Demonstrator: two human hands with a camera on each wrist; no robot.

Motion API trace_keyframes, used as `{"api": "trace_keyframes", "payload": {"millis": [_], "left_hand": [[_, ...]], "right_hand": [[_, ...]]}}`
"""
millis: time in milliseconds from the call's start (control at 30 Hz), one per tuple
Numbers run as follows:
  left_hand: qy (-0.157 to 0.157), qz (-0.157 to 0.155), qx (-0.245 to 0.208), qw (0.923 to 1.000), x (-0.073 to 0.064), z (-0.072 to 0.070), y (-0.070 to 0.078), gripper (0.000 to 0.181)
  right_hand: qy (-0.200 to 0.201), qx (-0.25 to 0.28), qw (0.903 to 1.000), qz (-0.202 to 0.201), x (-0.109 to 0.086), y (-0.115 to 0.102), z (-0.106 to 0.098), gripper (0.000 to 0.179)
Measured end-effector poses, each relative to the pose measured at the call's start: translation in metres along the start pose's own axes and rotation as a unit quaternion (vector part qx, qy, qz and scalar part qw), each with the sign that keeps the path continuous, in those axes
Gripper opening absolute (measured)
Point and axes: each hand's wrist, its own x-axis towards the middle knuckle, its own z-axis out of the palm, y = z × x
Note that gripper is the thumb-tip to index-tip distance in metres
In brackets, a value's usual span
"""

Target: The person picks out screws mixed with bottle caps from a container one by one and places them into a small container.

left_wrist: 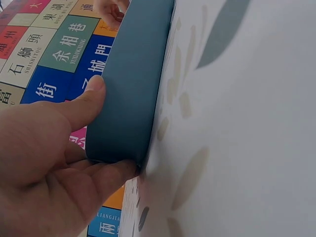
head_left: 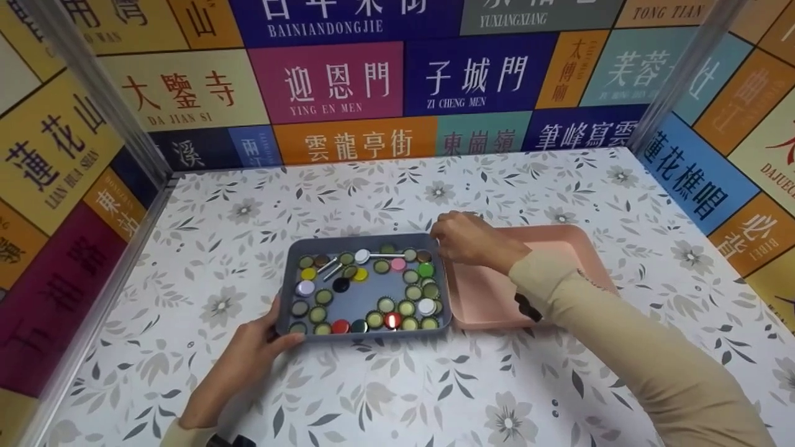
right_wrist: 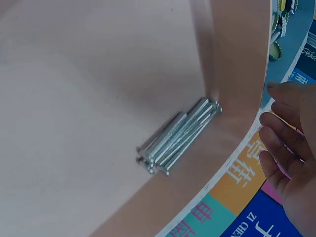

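My left hand [head_left: 254, 351] grips the near left corner of a blue-grey tray [head_left: 366, 336], thumb on its front wall [left_wrist: 128, 89] and fingers under its end. Inside lie several bottle caps [head_left: 407, 308], mostly pale undersides, with red, yellow, green, pink, white and black ones. A few silver bolts [head_left: 386, 256] lie among them near the back. Above the tray's far right corner is my right hand [head_left: 469, 239], fingers loosely bent in the right wrist view, nothing visible between them. Several silver bolts [right_wrist: 182, 133] lie together in a corner of the pink tray [right_wrist: 242, 54].
The pink tray stands directly right of the blue-grey one, partly covered by my right forearm [head_left: 621, 329]. Both trays rest on a floral-patterned table [head_left: 372, 397]. Panels with coloured place-name signs [head_left: 335, 81] enclose the back and sides.
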Motion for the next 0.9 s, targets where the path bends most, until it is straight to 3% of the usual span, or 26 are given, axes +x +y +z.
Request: {"api": "trace_keyframes", "payload": {"millis": [900], "left_hand": [[-0.007, 0.003, 0.003, 1.0, 0.001, 0.001, -0.001, 0.085]], "right_hand": [[-0.047, 0.012, 0.9988, 0.001, 0.038, -0.028, 0.02, 0.018]]}}
